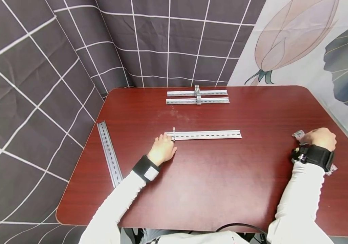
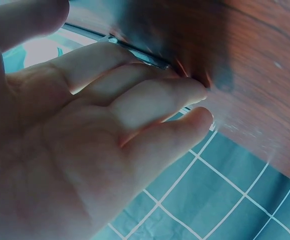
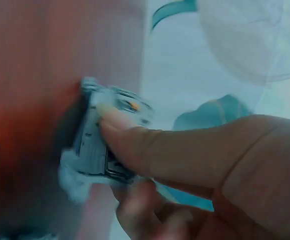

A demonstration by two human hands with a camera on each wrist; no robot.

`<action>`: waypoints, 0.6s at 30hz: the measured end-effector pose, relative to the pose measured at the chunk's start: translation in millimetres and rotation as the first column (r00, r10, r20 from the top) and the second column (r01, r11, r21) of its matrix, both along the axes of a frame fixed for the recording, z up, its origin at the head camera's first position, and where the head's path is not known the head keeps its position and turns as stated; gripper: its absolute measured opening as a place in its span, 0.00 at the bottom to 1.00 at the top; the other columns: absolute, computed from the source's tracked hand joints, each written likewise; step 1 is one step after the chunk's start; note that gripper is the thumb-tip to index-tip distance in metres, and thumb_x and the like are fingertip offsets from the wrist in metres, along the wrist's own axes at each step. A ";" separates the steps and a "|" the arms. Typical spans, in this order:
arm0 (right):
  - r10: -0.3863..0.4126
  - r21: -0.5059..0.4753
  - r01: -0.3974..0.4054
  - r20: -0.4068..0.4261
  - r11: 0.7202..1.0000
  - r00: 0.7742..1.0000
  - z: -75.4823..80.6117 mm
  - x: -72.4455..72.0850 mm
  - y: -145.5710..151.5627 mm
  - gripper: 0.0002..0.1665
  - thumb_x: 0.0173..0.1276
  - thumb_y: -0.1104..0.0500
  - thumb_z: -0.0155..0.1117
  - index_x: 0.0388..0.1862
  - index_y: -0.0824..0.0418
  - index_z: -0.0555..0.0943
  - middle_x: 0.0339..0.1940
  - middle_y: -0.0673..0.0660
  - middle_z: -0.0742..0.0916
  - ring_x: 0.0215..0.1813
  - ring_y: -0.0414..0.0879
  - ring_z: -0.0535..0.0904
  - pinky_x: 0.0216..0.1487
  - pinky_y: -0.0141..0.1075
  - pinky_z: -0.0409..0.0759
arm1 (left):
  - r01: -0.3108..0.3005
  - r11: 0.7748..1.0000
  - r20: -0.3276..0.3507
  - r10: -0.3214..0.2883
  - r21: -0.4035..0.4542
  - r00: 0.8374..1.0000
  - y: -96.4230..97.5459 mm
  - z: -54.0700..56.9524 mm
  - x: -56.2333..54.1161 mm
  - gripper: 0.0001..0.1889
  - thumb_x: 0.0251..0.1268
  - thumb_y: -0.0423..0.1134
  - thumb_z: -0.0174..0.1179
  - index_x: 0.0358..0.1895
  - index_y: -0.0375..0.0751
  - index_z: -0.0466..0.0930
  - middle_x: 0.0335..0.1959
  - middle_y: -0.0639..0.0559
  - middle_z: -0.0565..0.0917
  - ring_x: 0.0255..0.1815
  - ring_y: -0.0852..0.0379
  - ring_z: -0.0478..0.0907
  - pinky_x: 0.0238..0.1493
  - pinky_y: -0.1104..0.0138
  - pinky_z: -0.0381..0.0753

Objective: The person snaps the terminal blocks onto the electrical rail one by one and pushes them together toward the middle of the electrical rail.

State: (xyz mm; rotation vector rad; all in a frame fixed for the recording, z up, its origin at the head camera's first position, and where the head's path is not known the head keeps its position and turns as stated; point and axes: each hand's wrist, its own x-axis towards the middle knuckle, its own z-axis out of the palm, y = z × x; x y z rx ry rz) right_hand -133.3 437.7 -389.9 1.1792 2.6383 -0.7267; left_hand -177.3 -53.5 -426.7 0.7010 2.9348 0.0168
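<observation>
A slotted metal DIN rail [image 1: 209, 135] lies crosswise at the middle of the table, with a thin grey terminal block [image 1: 174, 133] standing across it near its left end. At that end are the fingertips of my left hand [image 1: 162, 149], palm down; its fingers look nearly straight in the left wrist view. Over at the table's right side, my right hand [image 1: 321, 138] pinches a grey plastic terminal block [image 3: 94, 142] between thumb and fingers. That block has a small orange spot on it. The fingers behind it are partly hidden and blurred.
Two more rails [image 1: 181, 101] lie parallel at the back, bridged by a row of grey blocks [image 1: 197, 95]. Another rail [image 1: 110, 154] lies along the left edge. More grey pieces [image 1: 331, 169] show beside the right wrist. Curtains hang behind the table.
</observation>
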 end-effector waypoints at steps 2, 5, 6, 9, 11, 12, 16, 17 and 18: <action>0.076 0.033 -0.074 -0.053 0.997 0.996 4.9 -3.1 -5.7 0.39 0.64 0.49 0.59 0.61 0.81 0.67 0.62 0.87 0.66 0.60 0.79 0.65 0.54 0.63 0.73 | -0.003 1.000 0.009 0.003 -0.006 1.000 1.1 0.0 -0.7 0.25 0.71 0.48 0.52 0.58 0.28 0.74 0.57 0.35 0.75 0.61 0.39 0.72 0.60 0.52 0.72; 0.248 0.082 -0.237 -0.162 0.968 0.955 11.7 -13.0 -18.8 0.30 0.65 0.50 0.60 0.54 0.76 0.76 0.46 0.79 0.81 0.48 0.74 0.74 0.39 0.56 0.76 | -0.011 1.000 0.008 0.011 -0.013 1.000 2.1 -0.5 -1.3 0.25 0.71 0.48 0.52 0.59 0.28 0.73 0.59 0.35 0.74 0.62 0.39 0.71 0.61 0.52 0.71; 0.310 0.108 -0.294 -0.193 0.950 0.931 12.9 -18.0 -24.9 0.28 0.65 0.50 0.61 0.51 0.74 0.78 0.38 0.74 0.85 0.42 0.70 0.77 0.34 0.51 0.76 | -0.012 1.000 0.007 0.012 -0.013 1.000 2.3 -0.7 -1.7 0.25 0.71 0.48 0.52 0.59 0.28 0.73 0.59 0.35 0.74 0.63 0.39 0.71 0.61 0.51 0.71; 0.465 0.140 -0.443 -0.239 0.885 0.853 14.7 -38.0 -48.8 0.25 0.66 0.51 0.61 0.46 0.74 0.81 0.22 0.60 0.88 0.33 0.56 0.79 0.29 0.39 0.71 | -0.018 1.000 0.001 0.018 -0.016 1.000 2.9 -1.6 -3.2 0.26 0.72 0.48 0.51 0.60 0.27 0.73 0.60 0.34 0.74 0.64 0.38 0.71 0.63 0.51 0.71; 0.537 0.116 -0.526 -0.248 0.843 0.806 13.2 -52.2 -69.7 0.24 0.67 0.51 0.62 0.46 0.73 0.82 0.24 0.58 0.88 0.33 0.50 0.80 0.33 0.39 0.71 | -0.025 0.999 0.004 0.025 -0.022 1.000 3.2 -2.6 -4.2 0.26 0.72 0.48 0.50 0.60 0.27 0.72 0.60 0.33 0.74 0.65 0.37 0.70 0.63 0.51 0.70; 0.570 0.091 -0.567 -0.247 0.819 0.784 11.7 -59.0 -80.4 0.24 0.67 0.51 0.62 0.47 0.73 0.82 0.26 0.58 0.89 0.34 0.49 0.82 0.36 0.41 0.73 | -0.029 0.999 0.009 0.029 -0.027 1.000 3.4 -3.1 -4.9 0.27 0.72 0.48 0.50 0.61 0.26 0.71 0.61 0.33 0.73 0.65 0.37 0.70 0.64 0.51 0.70; 0.651 -0.015 -0.677 -0.259 0.736 0.714 4.2 -77.7 -125.1 0.20 0.68 0.55 0.62 0.46 0.72 0.82 0.31 0.61 0.89 0.34 0.50 0.87 0.52 0.54 0.74 | -0.041 0.998 0.037 0.042 -0.038 0.998 4.8 -4.4 -5.1 0.27 0.73 0.48 0.49 0.62 0.27 0.70 0.63 0.33 0.72 0.68 0.37 0.68 0.66 0.50 0.68; 0.667 -0.027 -0.695 -0.259 0.718 0.699 2.6 -80.4 -135.6 0.19 0.68 0.56 0.62 0.46 0.72 0.82 0.31 0.61 0.89 0.32 0.49 0.88 0.55 0.55 0.74 | -0.039 0.999 0.040 0.041 -0.037 0.998 5.1 -4.6 -4.8 0.27 0.73 0.48 0.49 0.62 0.27 0.70 0.64 0.33 0.71 0.68 0.37 0.68 0.67 0.50 0.67; 0.682 -0.036 -0.712 -0.260 0.701 0.684 1.3 -82.4 -145.5 0.17 0.68 0.57 0.62 0.45 0.72 0.82 0.31 0.61 0.89 0.32 0.49 0.88 0.56 0.55 0.73 | -0.036 0.999 0.042 0.038 -0.040 0.998 5.3 -4.7 -4.5 0.27 0.73 0.48 0.49 0.62 0.27 0.71 0.65 0.33 0.71 0.68 0.37 0.68 0.67 0.50 0.67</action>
